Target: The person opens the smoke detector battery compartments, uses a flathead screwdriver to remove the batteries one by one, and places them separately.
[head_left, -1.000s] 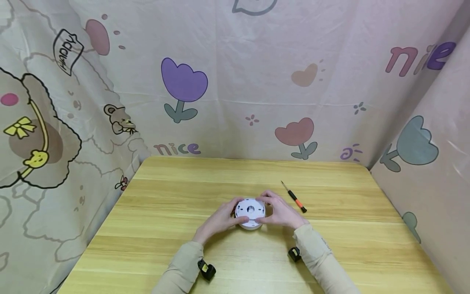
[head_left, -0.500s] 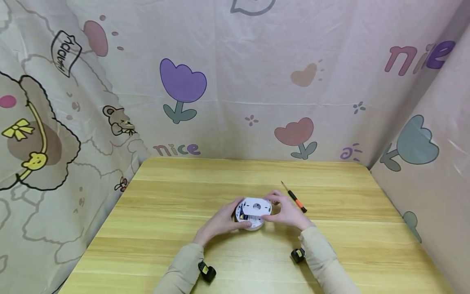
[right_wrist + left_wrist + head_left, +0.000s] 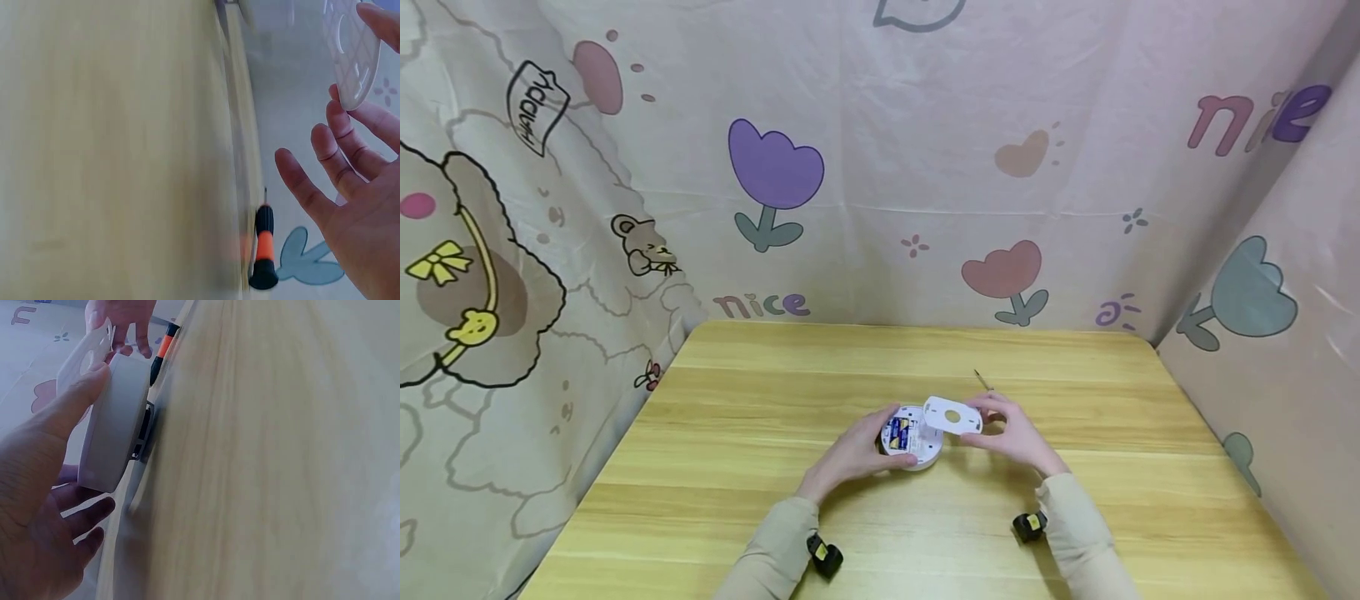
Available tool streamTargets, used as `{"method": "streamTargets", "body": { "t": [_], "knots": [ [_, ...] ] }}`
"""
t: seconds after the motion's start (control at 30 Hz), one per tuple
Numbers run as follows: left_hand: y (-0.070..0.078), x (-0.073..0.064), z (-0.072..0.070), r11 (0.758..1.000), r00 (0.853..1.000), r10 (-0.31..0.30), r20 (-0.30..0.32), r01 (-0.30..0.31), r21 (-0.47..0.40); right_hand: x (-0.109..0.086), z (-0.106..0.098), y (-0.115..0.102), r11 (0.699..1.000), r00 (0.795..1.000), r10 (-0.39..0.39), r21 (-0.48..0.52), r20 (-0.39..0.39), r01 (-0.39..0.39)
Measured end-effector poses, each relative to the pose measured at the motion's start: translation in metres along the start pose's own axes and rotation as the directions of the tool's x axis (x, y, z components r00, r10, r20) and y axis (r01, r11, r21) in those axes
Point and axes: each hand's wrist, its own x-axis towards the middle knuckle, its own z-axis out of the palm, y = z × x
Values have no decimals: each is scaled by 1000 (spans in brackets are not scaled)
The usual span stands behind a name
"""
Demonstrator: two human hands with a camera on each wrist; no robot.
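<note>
In the head view my left hand [image 3: 850, 450] grips a round white smoke detector [image 3: 925, 450] by its left side, thumb over the near rim. Its back faces up, and blue batteries [image 3: 901, 433] show in the compartment. My right hand [image 3: 1015, 433] pinches the white mounting plate [image 3: 935, 414], which has a round central hole. The plate is tilted above the detector's right side and overlaps it in this view. In the left wrist view the detector [image 3: 119, 419] stands close to the tabletop, a raised part on its underside. The right wrist view shows the plate [image 3: 357, 69] between thumb and fingers.
A black and orange screwdriver [image 3: 265, 244] lies on the table beyond my right hand, which hides most of it in the head view. The wooden table [image 3: 760, 367] ends at a printed curtain [image 3: 880, 167]. Black wrist cameras [image 3: 825, 557] hang at both sleeves.
My right hand has lifted the mounting plate off the detector's back and carried it to the right, uncovering the batteries. My left hand has kept its grip on the detector.
</note>
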Motion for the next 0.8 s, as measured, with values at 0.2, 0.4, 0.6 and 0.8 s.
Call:
{"method": "streamTargets", "body": {
  "t": [0.2, 0.4, 0.6, 0.8],
  "knots": [
    [0, 0, 1, 999, 1000, -23, -6, 23, 23, -9, -15, 6, 1000, 999, 4, -17, -41, -5],
    [2, 0, 1, 999, 1000, -25, -15, 25, 39, -17, -31, 14, 997, 994, 33, -71, -102, -40],
    [3, 0, 1, 998, 999, -31, -19, 32, 52, -21, -43, 21, 989, 984, 82, -109, -159, -100],
    [4, 0, 1, 998, 999, -31, -19, 32, 59, -22, -52, 25, 968, 958, 165, -151, -234, -203]
  ]
}}
